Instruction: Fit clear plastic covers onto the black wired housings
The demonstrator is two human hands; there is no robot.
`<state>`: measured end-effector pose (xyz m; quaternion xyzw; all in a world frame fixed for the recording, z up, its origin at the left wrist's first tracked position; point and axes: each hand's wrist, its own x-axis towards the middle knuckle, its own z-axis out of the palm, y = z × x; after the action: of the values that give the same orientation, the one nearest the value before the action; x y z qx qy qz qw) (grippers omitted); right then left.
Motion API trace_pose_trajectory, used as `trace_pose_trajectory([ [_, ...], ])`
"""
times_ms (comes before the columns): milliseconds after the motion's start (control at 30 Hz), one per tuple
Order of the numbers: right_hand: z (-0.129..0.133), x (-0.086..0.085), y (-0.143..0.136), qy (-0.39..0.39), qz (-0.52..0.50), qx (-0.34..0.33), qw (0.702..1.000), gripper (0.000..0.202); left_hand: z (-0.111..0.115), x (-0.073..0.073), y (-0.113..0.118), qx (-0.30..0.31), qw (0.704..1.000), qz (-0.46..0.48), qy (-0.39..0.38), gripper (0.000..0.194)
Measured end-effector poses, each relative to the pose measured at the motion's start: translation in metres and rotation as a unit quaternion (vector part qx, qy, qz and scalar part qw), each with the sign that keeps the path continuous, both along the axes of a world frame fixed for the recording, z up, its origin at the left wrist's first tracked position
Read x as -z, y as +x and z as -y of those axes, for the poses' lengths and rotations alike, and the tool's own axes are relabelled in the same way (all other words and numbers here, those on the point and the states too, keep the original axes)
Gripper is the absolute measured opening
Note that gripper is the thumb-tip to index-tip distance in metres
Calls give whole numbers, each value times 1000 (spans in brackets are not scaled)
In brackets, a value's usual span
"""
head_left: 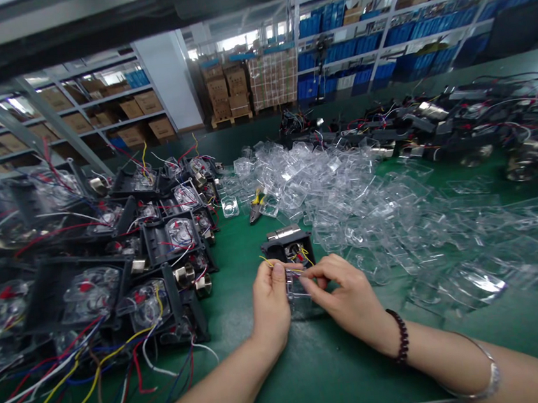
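A dark grey housing (274, 249) with a metal fitting (284, 232) at its far side lies on the green table between my hands. Inside it are wires, some yellow, and a small red part. My left hand (270, 297) is closed at the housing's left edge, thumb and fingers pinching a yellow wire (266, 262). My right hand (343, 290) reaches in from the right, thumb and forefinger pinched over the housing's opening; what they grip is too small to make out. A clear plastic piece (297, 288) shows at the near end of the housing.
Wired grey housings (81, 292) are stacked at the left, loose wires trailing to the front. Clear plastic covers (334, 182) are heaped ahead and right. Yellow-handled pliers (256, 206) lie beyond the housing. More dark assemblies (433, 121) line the back right. Shelves (377, 42) stand behind.
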<state>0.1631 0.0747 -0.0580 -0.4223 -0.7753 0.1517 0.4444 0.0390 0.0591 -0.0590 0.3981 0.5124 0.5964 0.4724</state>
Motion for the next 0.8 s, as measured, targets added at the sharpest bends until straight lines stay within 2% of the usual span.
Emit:
trace_pose_trajectory([
  [333,0,0,0,-21,-6,11,1000,16,2,-1,1,0,1000,-1,-7,31],
  [500,0,-1,-1,-38,-44,18,998,17,3,-3,1,1,1000,-6,12,34],
  [800,-3,-2,0,-84,-121,37,988,19,8,-6,3,97,993,57,47,54],
])
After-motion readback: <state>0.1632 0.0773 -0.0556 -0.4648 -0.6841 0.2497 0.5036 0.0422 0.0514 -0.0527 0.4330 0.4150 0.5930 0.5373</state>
